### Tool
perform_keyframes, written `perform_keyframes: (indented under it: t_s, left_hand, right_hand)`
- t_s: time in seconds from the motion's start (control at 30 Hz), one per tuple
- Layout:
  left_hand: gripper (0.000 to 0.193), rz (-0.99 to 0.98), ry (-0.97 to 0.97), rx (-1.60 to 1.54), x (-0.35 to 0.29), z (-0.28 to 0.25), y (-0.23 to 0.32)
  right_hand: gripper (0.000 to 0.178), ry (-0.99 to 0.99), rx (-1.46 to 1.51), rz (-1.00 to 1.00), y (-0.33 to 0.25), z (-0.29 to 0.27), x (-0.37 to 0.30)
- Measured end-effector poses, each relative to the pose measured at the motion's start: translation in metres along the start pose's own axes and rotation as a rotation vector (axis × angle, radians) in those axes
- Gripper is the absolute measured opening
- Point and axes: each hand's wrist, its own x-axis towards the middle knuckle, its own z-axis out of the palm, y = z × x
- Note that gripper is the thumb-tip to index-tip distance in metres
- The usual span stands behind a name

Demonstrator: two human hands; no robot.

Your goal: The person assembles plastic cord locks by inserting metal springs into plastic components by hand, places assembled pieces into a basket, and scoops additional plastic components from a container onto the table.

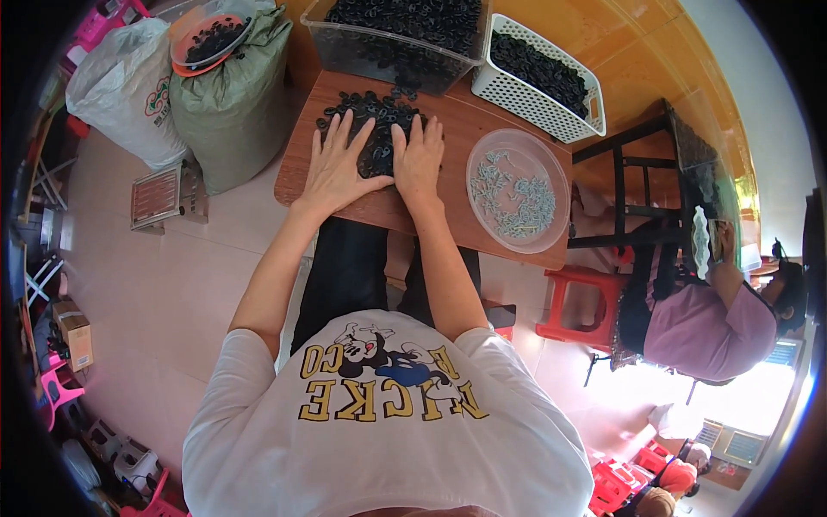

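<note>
A loose pile of small black ring-shaped parts [376, 153] lies on the brown wooden table [457, 185] in front of me. My left hand [338, 166] rests on the left side of the pile, palm down, fingers and thumb spread. Against the right side lies my right hand [418, 159], also palm down with its fingers apart. Black parts show between the hands and beyond the fingertips; what lies under the palms is hidden. To the right of my right hand, a round translucent bowl [519, 140] holds many small silvery screw-like pieces [525, 202].
A clear plastic box [370, 62] and a white perforated basket [538, 105], both full of black parts, stand past the table's far edge. Large sacks [228, 129] stand at left, near a small metal-framed stool [158, 198]. Another person [706, 332] sits at right beside a red stool [581, 302].
</note>
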Motion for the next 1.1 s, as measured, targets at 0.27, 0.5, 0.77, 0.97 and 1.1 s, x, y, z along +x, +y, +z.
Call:
perform_keyframes:
  t_s: [0.27, 0.5, 0.77, 0.97, 1.1]
  left_hand:
    - [0.092, -0.022, 0.029, -0.028, -0.002, 0.003, 0.001]
    - [0.081, 0.002, 0.096, -0.030, -0.002, 0.009, -0.005]
    - [0.039, -0.052, 0.389, -0.367, -0.004, 0.014, -0.018]
    - [0.034, -0.211, 0.527, -0.626, -0.007, 0.013, -0.031]
    - [0.031, -0.327, 0.650, -0.849, -0.011, 0.019, -0.044]
  right_hand:
    - [0.055, -0.015, 0.181, -0.225, -0.009, 0.006, 0.056]
    - [0.044, -0.135, -0.040, -0.316, -0.013, 0.002, 0.060]
    - [0.024, 0.068, 0.518, -0.143, -0.003, -0.083, -0.014]
    - [0.021, 0.129, 0.598, 0.102, 0.049, -0.173, -0.083]
    - [0.020, 0.228, 0.450, 0.133, 0.085, -0.213, -0.114]
